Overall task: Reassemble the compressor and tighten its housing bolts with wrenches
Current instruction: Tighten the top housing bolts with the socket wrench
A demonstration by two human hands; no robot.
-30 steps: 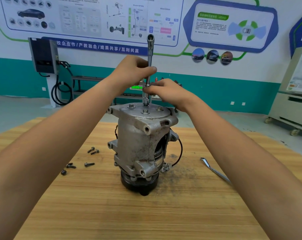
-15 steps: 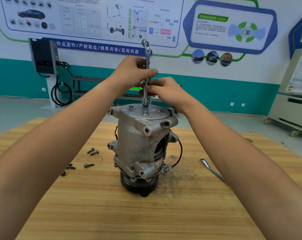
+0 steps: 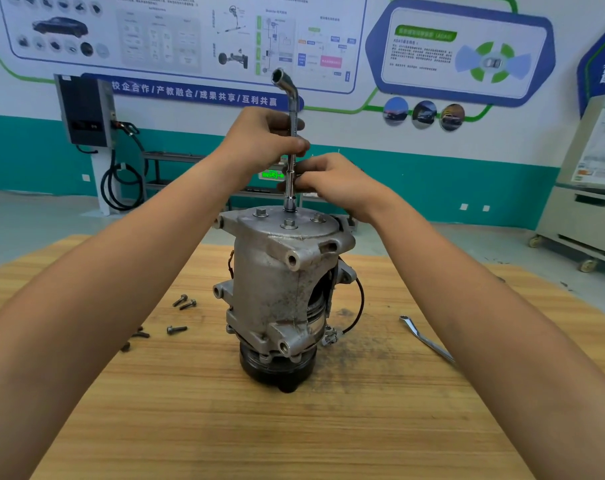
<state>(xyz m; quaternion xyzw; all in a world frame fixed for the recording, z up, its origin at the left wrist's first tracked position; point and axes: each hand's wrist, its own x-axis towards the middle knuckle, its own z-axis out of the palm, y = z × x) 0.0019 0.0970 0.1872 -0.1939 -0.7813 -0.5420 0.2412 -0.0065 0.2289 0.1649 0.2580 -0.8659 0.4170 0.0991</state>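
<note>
Bolt by bolt: you stand the L-shaped socket wrench [image 3: 291, 188] upright on the far bolt of the top cover, with the compressor [image 3: 280, 289] resting pulley-down near the middle of the wooden bench [image 3: 225, 427]. Your left hand [image 3: 263, 140] curls round the upper shaft just below the bend. Your right hand [image 3: 332, 181] pinches the lower shaft just above the socket.

Three more housing bolts [image 3: 289, 223] sit in the cover nearer you. Loose bolts [image 3: 176, 329] lie on the bench to the left, and a second wrench [image 3: 426, 341] lies well apart on the right.

This looks like the run-down stage. Hold the shaft plumb so the socket stays square on the bolt head, and twirl it lightly with your fingertips until the bolt seats. Only then lean on the bent end as a lever. Work across the cover in turn rather than finishing one bolt hard. The housing stands tall on a narrow base, so a sideways pull could tip it.
</note>
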